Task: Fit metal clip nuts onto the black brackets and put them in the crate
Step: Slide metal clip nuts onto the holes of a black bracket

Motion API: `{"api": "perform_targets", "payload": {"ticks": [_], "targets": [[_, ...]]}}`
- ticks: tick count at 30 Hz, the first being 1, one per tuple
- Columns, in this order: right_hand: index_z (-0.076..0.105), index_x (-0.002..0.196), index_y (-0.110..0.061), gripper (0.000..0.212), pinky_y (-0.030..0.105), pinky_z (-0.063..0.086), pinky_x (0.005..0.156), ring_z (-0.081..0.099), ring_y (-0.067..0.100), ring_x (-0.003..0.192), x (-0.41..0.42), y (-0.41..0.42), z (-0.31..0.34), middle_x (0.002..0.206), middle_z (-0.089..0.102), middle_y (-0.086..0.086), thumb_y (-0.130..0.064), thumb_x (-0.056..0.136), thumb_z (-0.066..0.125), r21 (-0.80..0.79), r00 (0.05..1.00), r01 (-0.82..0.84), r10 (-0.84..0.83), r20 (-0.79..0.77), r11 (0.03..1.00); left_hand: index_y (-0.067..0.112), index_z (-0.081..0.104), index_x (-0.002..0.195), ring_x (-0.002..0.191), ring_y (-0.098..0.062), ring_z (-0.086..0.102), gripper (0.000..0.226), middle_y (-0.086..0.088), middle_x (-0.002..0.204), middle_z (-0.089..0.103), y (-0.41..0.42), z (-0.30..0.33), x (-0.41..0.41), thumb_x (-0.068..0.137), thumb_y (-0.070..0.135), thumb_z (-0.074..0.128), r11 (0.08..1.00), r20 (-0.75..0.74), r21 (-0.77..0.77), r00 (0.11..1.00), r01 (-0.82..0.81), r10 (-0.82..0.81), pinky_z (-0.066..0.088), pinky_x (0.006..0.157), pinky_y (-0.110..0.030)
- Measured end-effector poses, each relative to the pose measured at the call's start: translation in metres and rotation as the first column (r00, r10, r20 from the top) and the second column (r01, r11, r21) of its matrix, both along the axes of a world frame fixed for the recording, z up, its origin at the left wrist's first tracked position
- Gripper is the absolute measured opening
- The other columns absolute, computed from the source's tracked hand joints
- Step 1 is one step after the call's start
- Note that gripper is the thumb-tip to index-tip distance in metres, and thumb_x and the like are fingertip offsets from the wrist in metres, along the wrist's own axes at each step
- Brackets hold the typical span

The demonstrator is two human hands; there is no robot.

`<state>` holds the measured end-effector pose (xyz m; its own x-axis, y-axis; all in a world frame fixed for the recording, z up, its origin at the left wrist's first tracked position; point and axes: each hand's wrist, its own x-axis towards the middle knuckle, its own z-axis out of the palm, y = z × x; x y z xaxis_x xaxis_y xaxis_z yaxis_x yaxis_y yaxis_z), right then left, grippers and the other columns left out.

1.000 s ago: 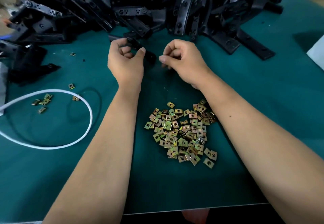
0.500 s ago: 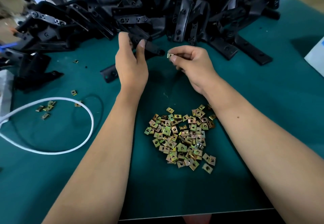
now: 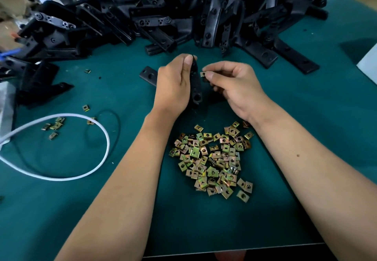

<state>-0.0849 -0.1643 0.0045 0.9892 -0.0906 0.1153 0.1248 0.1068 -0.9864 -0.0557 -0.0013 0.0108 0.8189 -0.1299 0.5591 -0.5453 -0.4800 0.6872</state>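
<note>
My left hand [image 3: 173, 85] grips a black bracket [image 3: 196, 89] above the green mat, one arm pointing toward me, the other end [image 3: 148, 75] sticking out left of the hand. My right hand [image 3: 234, 86] pinches a brass-coloured clip nut [image 3: 202, 74] between thumb and forefinger, right beside the bracket's upper edge. Whether the nut touches the bracket I cannot tell. A heap of clip nuts [image 3: 212, 160] lies on the mat between my forearms. No crate is in view.
A big pile of black brackets [image 3: 183, 13] fills the back of the table. A white cable loop [image 3: 81, 171] and a few stray clip nuts [image 3: 54, 127] lie at the left. A white object [image 3: 367, 60] stands at the right edge. The table's front edge [image 3: 234, 251] is near.
My left hand pulled the bracket out of the pile toward me and turned it more upright. My right hand brought a clip nut up beside it.
</note>
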Motion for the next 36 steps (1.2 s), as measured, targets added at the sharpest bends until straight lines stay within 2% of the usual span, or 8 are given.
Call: {"api": "perform_targets", "payload": {"ticks": [4,8,15,19,25,30,36], "targets": [[0.080,0.094,-0.016,0.019,0.024,0.052,0.074,0.066,0.012,0.082,0.0015,0.0010,-0.0004,0.086,0.077,0.001,0.002,0.089,0.074,-0.003,1.000,0.001,-0.001,0.011,1.000,-0.001,0.070,0.109,0.085,-0.019,0.061,0.036,-0.011,0.089,0.072,-0.0024,-0.0004,0.0006,0.111,0.022,0.042,1.000,0.009,-0.015,1.000,0.005,-0.005,0.045,0.070,-0.025],[0.079,0.099,-0.013,0.023,0.029,0.057,0.087,0.071,0.017,0.092,0.0016,0.0006,-0.0022,0.092,0.079,0.005,0.006,0.086,0.075,0.018,0.999,-0.027,0.027,0.021,0.999,0.000,0.070,0.109,0.087,-0.020,0.061,0.036,-0.012,0.091,0.073,-0.0027,-0.0016,0.0017,0.111,0.023,0.042,1.000,0.019,-0.013,1.000,-0.003,0.003,0.046,0.072,-0.027],[0.080,0.094,-0.017,0.022,0.021,0.052,0.071,0.068,0.011,0.083,0.0007,0.0011,-0.0021,0.092,0.079,0.004,0.003,0.085,0.077,0.029,0.997,0.035,-0.037,0.062,0.999,0.001,0.070,0.108,0.077,-0.020,0.059,0.036,-0.012,0.084,0.071,-0.0026,-0.0022,0.0003,0.111,0.023,0.042,1.000,0.037,-0.010,0.999,-0.010,0.011,0.043,0.065,-0.025],[0.080,0.095,-0.017,0.022,0.020,0.052,0.070,0.069,0.012,0.082,0.0000,0.0015,-0.0023,0.092,0.079,0.005,0.002,0.084,0.078,0.011,0.997,0.035,-0.035,0.063,0.999,0.001,0.070,0.109,0.075,-0.020,0.059,0.036,-0.012,0.082,0.070,-0.0024,-0.0011,-0.0004,0.111,0.024,0.042,1.000,0.039,0.009,0.999,-0.021,0.021,0.043,0.064,-0.026],[0.080,0.092,-0.021,0.023,0.020,0.054,0.072,0.070,0.008,0.080,-0.0015,0.0035,-0.0015,0.085,0.079,-0.001,0.001,0.085,0.078,-0.059,0.996,0.047,-0.043,0.075,0.997,0.002,0.070,0.111,0.079,-0.028,0.066,0.037,-0.012,0.088,0.073,-0.0029,0.0005,-0.0009,0.111,0.026,0.042,0.999,0.046,0.048,0.999,-0.009,0.007,0.051,0.073,-0.045],[0.080,0.093,-0.016,0.019,0.021,0.051,0.069,0.065,0.010,0.075,-0.0008,0.0027,-0.0008,0.084,0.078,0.003,0.001,0.085,0.077,0.033,0.996,0.076,-0.078,0.051,0.997,0.002,0.070,0.110,0.072,-0.028,0.062,0.037,-0.011,0.081,0.070,-0.0026,-0.0003,-0.0013,0.111,0.026,0.042,0.999,0.036,0.034,0.999,-0.031,0.029,0.048,0.068,-0.045],[0.080,0.091,-0.019,0.022,0.022,0.052,0.071,0.069,0.015,0.083,-0.0016,0.0041,0.0006,0.093,0.079,0.008,0.002,0.084,0.078,0.012,0.996,0.059,-0.060,0.061,0.998,0.002,0.070,0.110,0.073,-0.027,0.063,0.037,-0.011,0.083,0.071,-0.0023,0.0007,-0.0023,0.111,0.027,0.042,0.999,0.028,0.022,0.999,-0.030,0.030,0.048,0.068,-0.045]]}}
